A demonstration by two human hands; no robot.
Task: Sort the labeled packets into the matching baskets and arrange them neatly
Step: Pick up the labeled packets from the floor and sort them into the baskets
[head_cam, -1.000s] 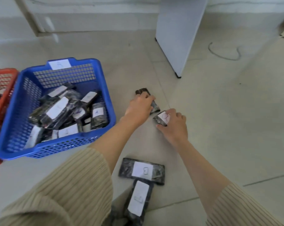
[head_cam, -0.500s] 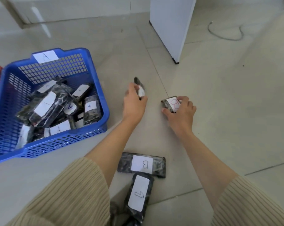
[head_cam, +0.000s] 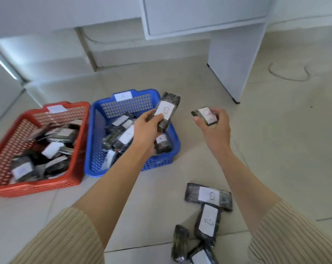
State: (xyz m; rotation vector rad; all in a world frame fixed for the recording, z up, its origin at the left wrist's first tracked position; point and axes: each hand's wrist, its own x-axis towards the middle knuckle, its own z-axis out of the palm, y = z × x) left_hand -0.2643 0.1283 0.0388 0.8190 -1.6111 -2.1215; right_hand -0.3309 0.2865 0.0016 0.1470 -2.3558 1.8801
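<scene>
My left hand (head_cam: 147,128) holds a dark packet with a white "B" label (head_cam: 166,111) above the right side of the blue basket (head_cam: 96,149). To its right, my right hand (head_cam: 214,124) grips a second labeled packet (head_cam: 206,115) in the air over the floor. The blue basket has a white tag on its far rim and holds several packets. Left of it stands the red basket (head_cam: 1,172), also tagged and holding several packets. On the floor near me lie a "B" packet (head_cam: 209,196), another labeled packet (head_cam: 208,222) and two more at the bottom edge.
A white desk leg panel (head_cam: 230,60) stands on the tiled floor behind and right of the baskets. A loose cable (head_cam: 289,73) curls on the floor at the far right. White furniture fills the back wall.
Both hands have lifted off the floor, each carrying a packet. My left hand has swung left over the blue basket. The view has tilted up, bringing the red basket fully into sight.
</scene>
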